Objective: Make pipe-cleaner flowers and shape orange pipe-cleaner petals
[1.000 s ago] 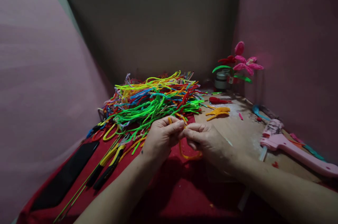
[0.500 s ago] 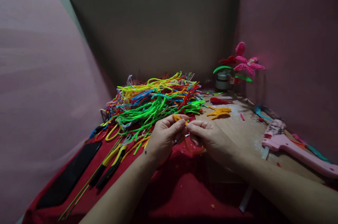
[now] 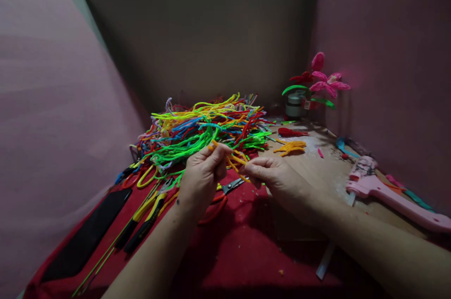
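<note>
An orange pipe cleaner [image 3: 238,158], bent into loops, stretches between my two hands above the red cloth. My left hand [image 3: 206,169] pinches it, with a folded end poking up past the fingers. Thumb and fingers of my right hand [image 3: 269,174] are closed on its other side. Below my hands lie scissors [image 3: 230,186] with red handles, partly hidden by my left wrist. Just behind is a heap of colourful pipe cleaners [image 3: 207,132], green ones at the front. A shaped orange pipe-cleaner piece [image 3: 291,147] rests on the board beyond my right hand.
Pliers [image 3: 148,219], a black phone-like slab [image 3: 88,233] and thin green wires [image 3: 105,256] lie at left on the red cloth [image 3: 246,261]. A pink glue gun [image 3: 384,195] rests on the brown board [image 3: 320,172] at right. Behind it stands a pink pipe-cleaner flower [image 3: 329,83].
My left hand has moved left, away from the right one, so more of the looped orange pipe cleaner shows between them. The scissors beneath are more exposed. The view has shifted slightly.
</note>
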Available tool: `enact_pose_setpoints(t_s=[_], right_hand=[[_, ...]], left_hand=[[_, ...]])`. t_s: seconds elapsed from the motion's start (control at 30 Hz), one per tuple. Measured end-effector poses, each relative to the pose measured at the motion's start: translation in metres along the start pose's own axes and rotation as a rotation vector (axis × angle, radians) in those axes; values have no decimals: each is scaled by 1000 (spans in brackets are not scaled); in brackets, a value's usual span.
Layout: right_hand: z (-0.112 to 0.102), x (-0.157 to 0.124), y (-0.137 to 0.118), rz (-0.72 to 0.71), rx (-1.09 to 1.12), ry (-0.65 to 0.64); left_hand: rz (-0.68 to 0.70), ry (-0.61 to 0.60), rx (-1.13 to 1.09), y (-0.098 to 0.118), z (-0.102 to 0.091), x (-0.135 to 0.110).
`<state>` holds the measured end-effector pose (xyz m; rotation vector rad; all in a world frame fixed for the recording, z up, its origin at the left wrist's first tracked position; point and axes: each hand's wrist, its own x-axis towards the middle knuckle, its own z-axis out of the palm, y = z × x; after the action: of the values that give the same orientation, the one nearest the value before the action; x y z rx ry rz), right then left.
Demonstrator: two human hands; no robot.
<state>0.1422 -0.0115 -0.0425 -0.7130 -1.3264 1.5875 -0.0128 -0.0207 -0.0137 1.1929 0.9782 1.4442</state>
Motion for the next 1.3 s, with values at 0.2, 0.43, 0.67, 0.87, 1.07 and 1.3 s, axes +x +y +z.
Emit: enact_pose_setpoints(t_s=[0.2, 0.43, 0.67, 0.87, 1.07, 1.3], right_hand=[[0, 4, 2, 49, 189, 37], [2, 2, 3, 77, -40, 144], [-1, 1, 7, 178, -182, 55], [7, -4, -5, 280, -5, -3], [6, -3, -6, 298, -89, -125], [5, -8, -14, 250, -413, -317]], left_hand=[[171, 149, 123, 4, -8, 5], [116, 176, -67, 7, -4, 7], [144, 179, -23, 11, -3, 5], [110, 156, -109, 10, -10, 11], [143, 151, -133, 11, -11, 10], [165, 194, -73, 15, -9, 7]])
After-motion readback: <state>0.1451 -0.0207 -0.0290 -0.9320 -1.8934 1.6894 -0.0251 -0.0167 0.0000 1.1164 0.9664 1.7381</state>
